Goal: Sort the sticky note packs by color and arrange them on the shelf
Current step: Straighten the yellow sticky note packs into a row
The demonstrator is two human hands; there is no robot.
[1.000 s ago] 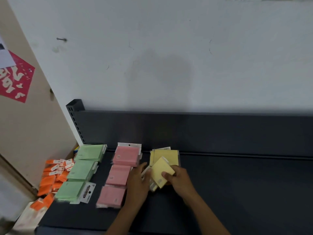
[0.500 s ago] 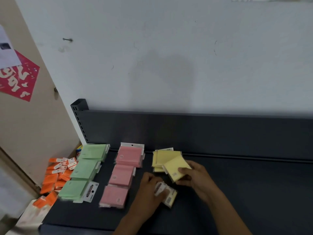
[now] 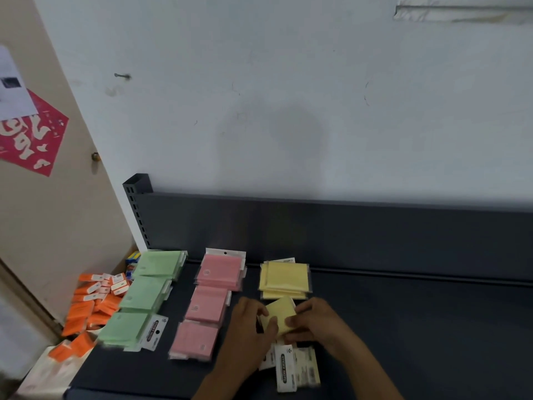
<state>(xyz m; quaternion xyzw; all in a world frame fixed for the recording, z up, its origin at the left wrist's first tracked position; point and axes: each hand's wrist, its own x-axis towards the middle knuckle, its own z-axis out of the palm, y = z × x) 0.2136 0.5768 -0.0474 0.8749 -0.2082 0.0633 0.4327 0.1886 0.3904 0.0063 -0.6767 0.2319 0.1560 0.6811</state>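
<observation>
A yellow sticky note pack [image 3: 280,314] sits tilted between both hands, just in front of the yellow stack [image 3: 284,280] on the dark shelf [image 3: 418,327]. The left hand [image 3: 251,327] curls around the pack's left edge, fingers bent over its face and thumb side hidden beneath. The right hand [image 3: 315,321] pinches the right edge, fingers closed onto it. Both hands grip the same pack, which looks raised slightly off the shelf, though its underside is hidden.

Taking the yellow stack as the landmark: it lies against the shelf's rear lip, its packs fanned a little so several edges show. In front of it, past the hands, more packs [image 3: 297,366] lie face down or sideways near the front edge of the shelf, white header cards and barcodes showing. To the left of the yellow stack runs a column of three pink stacks [image 3: 207,306], rear to front. Further left of it runs a column of three green stacks [image 3: 144,295], the front one with its white header card turned toward the pink column.

Beyond the green column, off the shelf's left end and lower down, a heap of orange packs [image 3: 92,304] lies loose. Behind the yellow stack rises the shelf's dark back panel [image 3: 346,229], and above that a pale wall [image 3: 288,96]. Far to the left a red poster [image 3: 31,140] hangs on a beige door [image 3: 57,212].
</observation>
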